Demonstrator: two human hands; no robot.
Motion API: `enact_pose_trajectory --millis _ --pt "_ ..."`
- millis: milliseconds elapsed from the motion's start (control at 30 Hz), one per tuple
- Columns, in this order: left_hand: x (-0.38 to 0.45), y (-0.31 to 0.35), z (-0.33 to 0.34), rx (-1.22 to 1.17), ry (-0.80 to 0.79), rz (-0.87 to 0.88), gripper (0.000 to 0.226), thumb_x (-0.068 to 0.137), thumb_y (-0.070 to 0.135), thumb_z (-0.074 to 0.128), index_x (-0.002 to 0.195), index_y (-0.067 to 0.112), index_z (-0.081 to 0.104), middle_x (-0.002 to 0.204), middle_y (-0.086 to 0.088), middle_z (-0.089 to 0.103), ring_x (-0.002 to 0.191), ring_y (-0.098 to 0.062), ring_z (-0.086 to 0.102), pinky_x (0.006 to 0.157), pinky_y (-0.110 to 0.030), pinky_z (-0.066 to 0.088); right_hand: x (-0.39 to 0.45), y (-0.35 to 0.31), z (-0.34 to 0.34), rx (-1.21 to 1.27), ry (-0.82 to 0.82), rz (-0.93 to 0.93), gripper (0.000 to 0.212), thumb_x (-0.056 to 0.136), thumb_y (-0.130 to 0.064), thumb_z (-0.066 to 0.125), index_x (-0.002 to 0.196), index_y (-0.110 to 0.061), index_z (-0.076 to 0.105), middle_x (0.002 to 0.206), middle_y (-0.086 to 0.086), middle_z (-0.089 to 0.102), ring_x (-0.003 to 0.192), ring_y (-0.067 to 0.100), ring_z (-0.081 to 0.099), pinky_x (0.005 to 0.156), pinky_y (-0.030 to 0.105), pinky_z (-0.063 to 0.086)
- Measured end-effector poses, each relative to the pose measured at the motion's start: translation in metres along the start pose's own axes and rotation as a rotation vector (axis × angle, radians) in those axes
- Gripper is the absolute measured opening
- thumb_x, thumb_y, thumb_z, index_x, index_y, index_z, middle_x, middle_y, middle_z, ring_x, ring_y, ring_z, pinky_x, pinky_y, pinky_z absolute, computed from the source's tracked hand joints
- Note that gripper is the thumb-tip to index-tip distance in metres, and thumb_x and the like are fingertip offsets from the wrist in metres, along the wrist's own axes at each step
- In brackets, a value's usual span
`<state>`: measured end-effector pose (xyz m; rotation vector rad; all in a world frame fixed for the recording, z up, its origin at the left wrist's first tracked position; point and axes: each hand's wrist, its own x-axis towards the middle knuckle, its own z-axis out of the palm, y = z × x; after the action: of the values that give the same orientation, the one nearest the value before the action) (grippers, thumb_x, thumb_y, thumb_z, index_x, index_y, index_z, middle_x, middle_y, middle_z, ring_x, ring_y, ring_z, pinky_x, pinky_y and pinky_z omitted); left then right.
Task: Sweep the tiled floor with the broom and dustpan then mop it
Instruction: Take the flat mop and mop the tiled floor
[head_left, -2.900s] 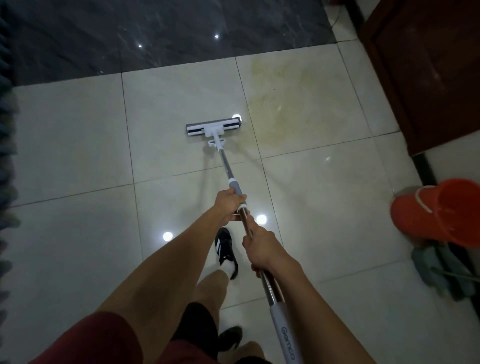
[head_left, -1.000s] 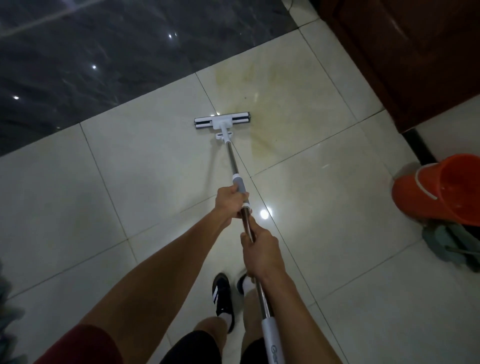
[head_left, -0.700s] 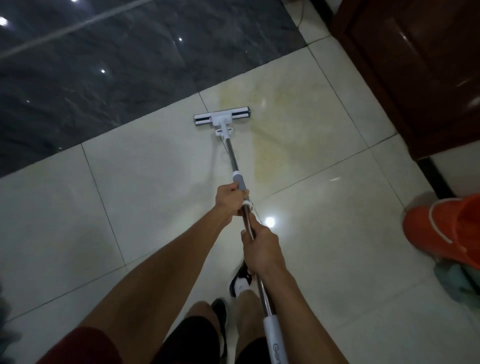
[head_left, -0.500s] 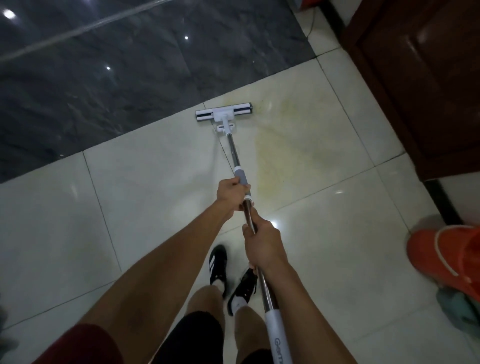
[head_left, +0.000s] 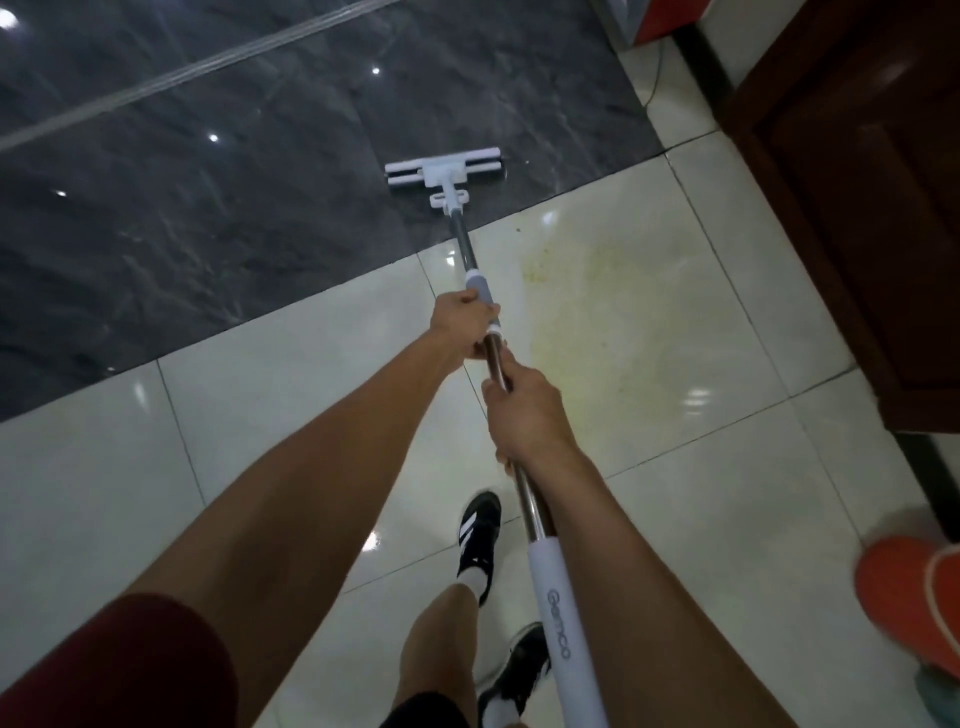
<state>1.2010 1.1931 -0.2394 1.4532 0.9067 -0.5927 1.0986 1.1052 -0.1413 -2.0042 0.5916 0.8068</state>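
I hold a flat mop by its long metal handle (head_left: 529, 501) with both hands. My left hand (head_left: 464, 328) grips it higher up, at the grey collar. Just below, my right hand (head_left: 522, 415) is closed around the shaft. The white mop head (head_left: 444, 171) lies flat on the dark marble-look tile (head_left: 208, 197), just past the seam with the pale tiles (head_left: 291, 395). A yellowish stain (head_left: 597, 312) covers the pale tile right of the handle. No broom or dustpan is in view.
An orange bucket (head_left: 914, 608) sits at the right edge, cut off by the frame. A dark wooden door (head_left: 852, 218) stands at the upper right. My feet in black shoes (head_left: 478, 540) are under the handle.
The mop head has been pushed forward, from the pale tile beside the stain across the seam onto the dark tile. I have stepped forward; the bucket has slid toward the lower right.
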Motion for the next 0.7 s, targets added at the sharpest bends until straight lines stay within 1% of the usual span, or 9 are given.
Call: enact_pose_trajectory --millis 67,133,267,333,400,433,533,633,700 --pt "0.014 0.018 0.001 0.008 -0.023 -0.005 0.042 0.093 0.004 0.071 0.133 0.002 0.058 0.112 -0.023 0.065 0.064 -0.028 0.067 0.051 -0.039 0.06 0.018 -0.012 -0.003 -0.019 -0.003 -0.004 0.047 0.105 -0.027 0.045 0.151 -0.036 0.038 0.094 0.005 0.065 0.06 0.017 0.062 0.05 0.029 0.054" --pt "0.02 0.024 0.002 0.03 -0.043 -0.015 0.041 0.092 0.003 0.07 0.132 -0.001 0.058 0.11 -0.023 0.065 0.066 -0.028 0.067 0.047 -0.037 0.058 0.026 -0.014 -0.005 -0.038 -0.004 -0.006 0.047 0.105 -0.027 0.044 0.151 -0.036 0.038 0.093 0.003 0.063 0.06 0.015 0.061 0.048 0.026 0.051" --pt "0.011 0.01 0.006 0.044 -0.072 -0.062 0.038 0.092 0.003 0.071 0.128 -0.001 0.059 0.112 -0.025 0.065 0.072 -0.033 0.07 0.061 -0.048 0.063 0.01 0.001 -0.008 -0.014 -0.01 0.017 0.047 0.105 -0.027 0.045 0.15 -0.039 0.037 0.09 0.001 0.062 0.063 0.014 0.061 0.05 0.026 0.05" --pt "0.001 -0.001 0.007 0.027 -0.072 -0.075 0.036 0.092 0.003 0.072 0.125 -0.001 0.059 0.11 -0.024 0.066 0.071 -0.031 0.07 0.059 -0.046 0.063 -0.004 0.011 -0.007 0.027 -0.018 0.037 0.047 0.105 -0.027 0.045 0.15 -0.037 0.038 0.105 0.008 0.066 0.074 0.019 0.063 0.064 0.036 0.059" --pt "-0.009 -0.012 0.007 0.015 -0.072 -0.078 0.036 0.091 0.002 0.072 0.125 -0.001 0.059 0.105 -0.023 0.065 0.069 -0.03 0.069 0.055 -0.044 0.062 -0.017 0.021 -0.005 0.043 -0.023 0.044 0.046 0.105 -0.026 0.045 0.151 -0.033 0.039 0.119 0.012 0.066 0.088 0.023 0.063 0.085 0.045 0.059" --pt "-0.015 -0.018 0.006 0.015 -0.073 -0.082 0.038 0.09 0.001 0.072 0.125 0.0 0.059 0.105 -0.022 0.065 0.07 -0.03 0.069 0.056 -0.045 0.062 -0.025 0.026 -0.004 0.048 -0.025 0.045 0.046 0.105 -0.026 0.045 0.151 -0.032 0.039 0.122 0.012 0.065 0.094 0.026 0.065 0.09 0.047 0.058" --pt "-0.041 -0.046 0.009 0.047 -0.087 -0.093 0.041 0.09 0.0 0.073 0.128 0.0 0.058 0.108 -0.022 0.064 0.072 -0.031 0.069 0.055 -0.046 0.062 -0.055 0.052 -0.001 0.061 -0.032 0.052 0.046 0.106 -0.026 0.044 0.151 -0.031 0.038 0.126 0.011 0.064 0.108 0.03 0.066 0.095 0.047 0.055" --pt "-0.074 -0.089 0.017 0.079 -0.109 -0.103 0.04 0.09 0.001 0.073 0.128 -0.001 0.059 0.11 -0.024 0.065 0.072 -0.032 0.069 0.056 -0.047 0.063 -0.093 0.095 0.001 0.03 -0.027 0.045 0.046 0.106 -0.026 0.043 0.151 -0.03 0.037 0.127 0.009 0.063 0.111 0.028 0.064 0.098 0.045 0.053" --pt "-0.099 -0.124 0.024 0.089 -0.119 -0.098 0.04 0.089 0.001 0.074 0.127 0.001 0.061 0.11 -0.025 0.066 0.071 -0.032 0.07 0.062 -0.051 0.063 -0.122 0.129 0.003 0.029 -0.017 0.038 0.046 0.106 -0.026 0.043 0.151 -0.03 0.037 0.127 0.008 0.063 0.111 0.026 0.064 0.1 0.043 0.053"
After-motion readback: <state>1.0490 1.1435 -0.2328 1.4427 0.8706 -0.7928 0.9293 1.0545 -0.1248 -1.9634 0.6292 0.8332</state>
